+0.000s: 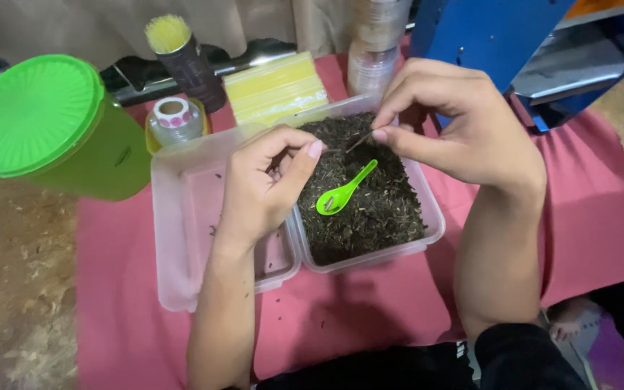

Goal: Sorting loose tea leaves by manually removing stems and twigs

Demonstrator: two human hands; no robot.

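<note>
Hands meet over the middle of the frame: my left hand [265,180] and right hand [456,123] each pinch one end of a thin brown twig [352,143], fingertips closed on it, the two hands apart by the twig's short length. It hangs just above the tub [433,224] of dark dried leaves [377,209], right of centre. I judge the twig very light, dry and brittle, likely to snap if bent, so a soft pinch at the ends, as now, looks the sound grip; the loose leaves would crumble and spill if grabbed and suit the spoon better. One green spoon [342,191] lies bowl-down-left on the leaves, under the hands. I count two clear tubs side by side: the full one and a nearly bare one [182,217] at its left, holding only a few crumbs. At upper left stands one green lidded bucket [45,123]. Behind the tubs I see one small white bottle [173,119], one dark cup of yellow sticks [182,54], one yellow stack [274,90] and one stack of clear cups [375,43]. All rest on a pink cloth [579,209] over the tabletop [16,289].
</note>
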